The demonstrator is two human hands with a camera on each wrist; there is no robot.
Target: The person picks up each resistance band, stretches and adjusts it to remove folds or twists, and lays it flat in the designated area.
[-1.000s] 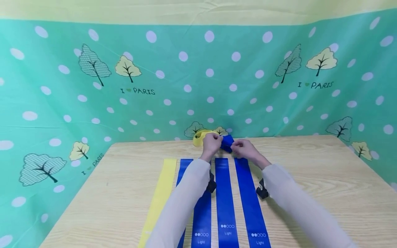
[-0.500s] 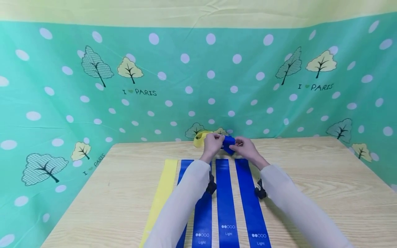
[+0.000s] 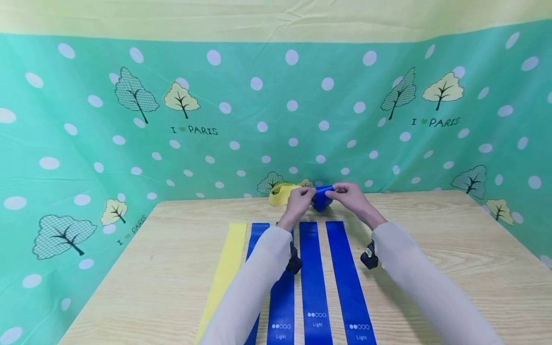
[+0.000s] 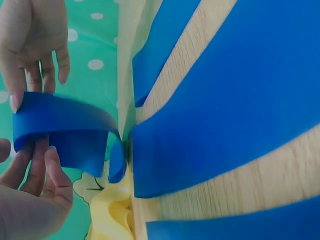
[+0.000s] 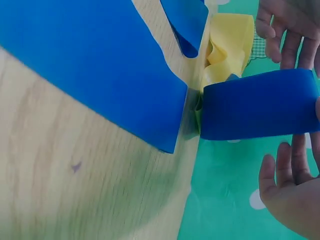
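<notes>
Both hands hold a blue resistance band (image 3: 322,197) at the far edge of the table, bent into a loop. My left hand (image 3: 298,203) pinches its left edge; in the left wrist view its fingers (image 4: 37,172) reach inside the loop. At the opposite edge, my right hand (image 3: 352,199) grips the band between thumb and fingers, seen from above in the left wrist view. In the right wrist view the broad outer face of the blue band (image 5: 260,105) spans the space between both hands. A crumpled yellow band (image 3: 279,194) sits just left of the left hand.
Several flat blue bands (image 3: 314,278), some printed "Light", lie lengthwise on the wooden table (image 3: 431,249). A flat yellow band (image 3: 228,263) lies left of them, partly behind the left sleeve. Behind the table hangs a green dotted curtain (image 3: 237,110).
The right hand has shifted slightly right and up, drawing the blue band's edge with it, so the loop spreads wider. The left hand stays nearly in place on its edge.
</notes>
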